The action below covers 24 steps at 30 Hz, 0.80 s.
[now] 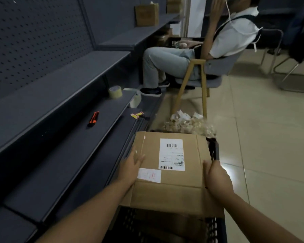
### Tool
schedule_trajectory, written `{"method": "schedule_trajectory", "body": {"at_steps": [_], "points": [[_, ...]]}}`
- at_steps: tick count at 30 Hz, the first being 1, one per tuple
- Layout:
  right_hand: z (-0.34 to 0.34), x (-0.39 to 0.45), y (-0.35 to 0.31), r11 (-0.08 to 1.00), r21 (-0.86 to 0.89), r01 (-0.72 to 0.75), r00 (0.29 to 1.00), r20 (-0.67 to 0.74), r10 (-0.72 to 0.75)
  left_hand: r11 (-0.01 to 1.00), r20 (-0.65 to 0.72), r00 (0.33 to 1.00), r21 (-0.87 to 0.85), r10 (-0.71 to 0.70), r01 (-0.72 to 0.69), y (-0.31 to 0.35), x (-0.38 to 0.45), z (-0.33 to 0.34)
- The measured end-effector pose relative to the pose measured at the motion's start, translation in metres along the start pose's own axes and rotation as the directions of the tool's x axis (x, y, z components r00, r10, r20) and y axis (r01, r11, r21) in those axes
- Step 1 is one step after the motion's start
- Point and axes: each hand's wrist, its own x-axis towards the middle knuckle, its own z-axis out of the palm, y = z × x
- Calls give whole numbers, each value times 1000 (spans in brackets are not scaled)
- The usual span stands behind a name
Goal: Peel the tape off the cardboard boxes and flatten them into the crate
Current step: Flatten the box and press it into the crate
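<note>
Flattened cardboard box [172, 172] between both hands, atop the crate [216, 149].

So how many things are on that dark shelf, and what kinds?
Tape rolls: 2, one standing on the shelf and another at its end.
Box cutters: 1, orange and black.
Small yellow and pink bits: 1 little bunch, too blurry to name.
Total: 4

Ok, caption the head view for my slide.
Both hands, left hand and right hand, press a flattened cardboard box onto the black crate.
</note>
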Motion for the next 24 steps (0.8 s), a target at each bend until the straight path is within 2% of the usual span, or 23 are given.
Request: {"method": "schedule_trajectory", "body": {"at_steps": [2, 6, 8, 12, 17, 21, 24], "points": [[9, -3, 3, 999, -43, -12, 1000, 3, 12, 993, 14, 1000, 114, -14, 12, -11, 10, 13], [23, -13, 10, 961, -257, 99, 992, 102, -75, 948, 52, 998, 318, -47, 28, -20, 15, 42], [30, -15, 9, 947, -299, 118, 991, 101, -92, 937, 28, 998, 346, -55, 42, -23, 16, 54], [42, -15, 4, 937, -344, 59, 998, 44, -47, 925, -62, 998, 377, -11, 34, -31, 21, 67], [51, -24, 2, 989, -138, -45, 999, -20, 43, 894, -102, 994, 447, 34, 15, -29, 15, 69], [51, -33, 2, 993, 45, -113, 991, -74, 116, 905, -120, 992, 425, 48, 8, -30, 10, 70], [49, -49, 7, 995, 49, -84, 990, -114, 89, 930, -149, 987, 369, 53, 6, -34, 7, 72]]}}
